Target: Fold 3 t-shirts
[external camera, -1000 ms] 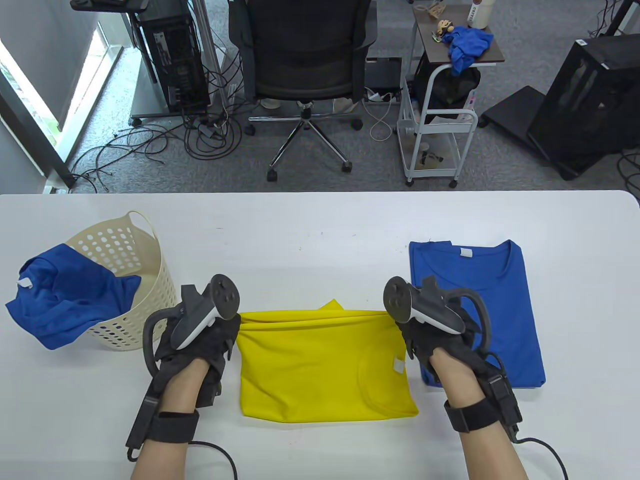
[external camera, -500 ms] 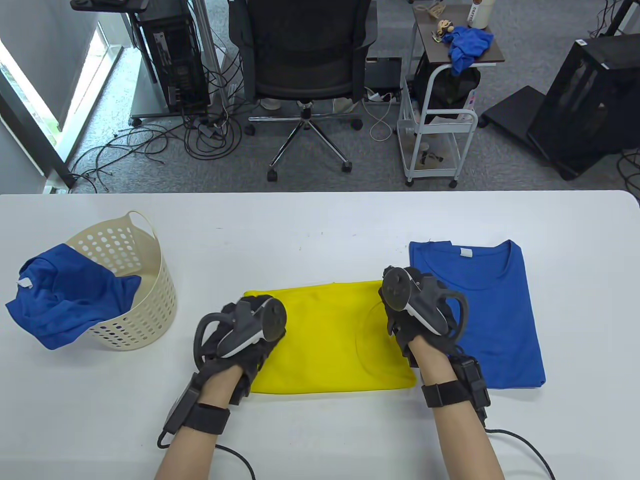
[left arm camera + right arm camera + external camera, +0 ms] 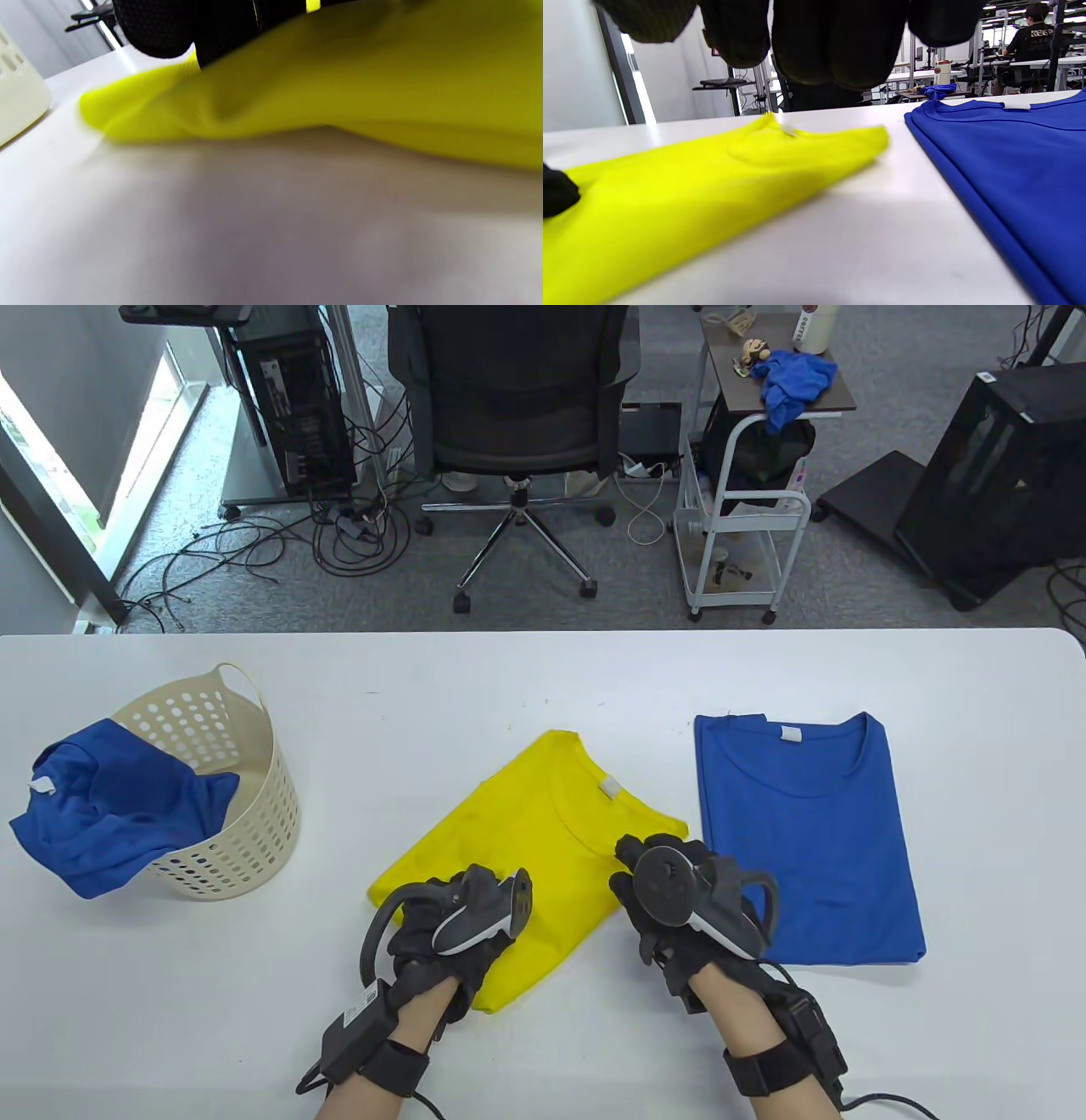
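Note:
A folded yellow t-shirt (image 3: 526,840) lies slantwise at the table's middle, collar label toward the far side. My left hand (image 3: 462,929) grips its near-left corner; in the left wrist view the fingers (image 3: 161,29) hold the yellow cloth (image 3: 339,84) a little off the table. My right hand (image 3: 645,869) is at the shirt's near-right edge, its fingers (image 3: 818,51) hanging free over the table with nothing in them. A folded blue t-shirt (image 3: 806,840) lies flat to the right and shows in the right wrist view (image 3: 1009,169). Another blue t-shirt (image 3: 102,806) hangs crumpled over the basket.
A cream perforated basket (image 3: 246,780) stands at the table's left, and shows in the left wrist view (image 3: 17,97). An office chair (image 3: 517,407) and a trolley (image 3: 747,517) stand on the floor beyond the table's far edge.
The yellow shirt was folded into a flat rectangle, then turned counter-clockwise so it lies slantwise with the collar far. Both hands moved nearer to the table's front edge.

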Demonstrator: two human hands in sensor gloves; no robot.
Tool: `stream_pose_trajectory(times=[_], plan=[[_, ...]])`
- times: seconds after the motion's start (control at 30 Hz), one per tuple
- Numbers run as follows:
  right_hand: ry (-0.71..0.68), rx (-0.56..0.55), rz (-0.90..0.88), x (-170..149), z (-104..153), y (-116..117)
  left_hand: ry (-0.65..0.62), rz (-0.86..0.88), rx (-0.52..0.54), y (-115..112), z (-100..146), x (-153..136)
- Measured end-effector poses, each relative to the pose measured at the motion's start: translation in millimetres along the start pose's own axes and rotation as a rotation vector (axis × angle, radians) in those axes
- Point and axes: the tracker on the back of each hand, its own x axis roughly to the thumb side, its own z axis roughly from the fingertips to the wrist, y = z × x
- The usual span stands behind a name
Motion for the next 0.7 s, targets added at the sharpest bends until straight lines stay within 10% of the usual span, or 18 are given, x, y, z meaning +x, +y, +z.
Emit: stream_pose_trajectory(times=[0.23,0.4,0.7], plan=[[-0.062,0.093,0.147,16.0,2.4,31.3,-0.251,0.194,0.138,11.4,24.8,13.1],[-0.118,0.366,0.289,28.8,1.3,72.1,-0.097,0.230,0.282,19.0,30.4,-17.1],[-0.170,0.568,0.297,35.7,5.7,58.2,0.203,0.207,-0.005,-27.2,-7.5,-79.0]])
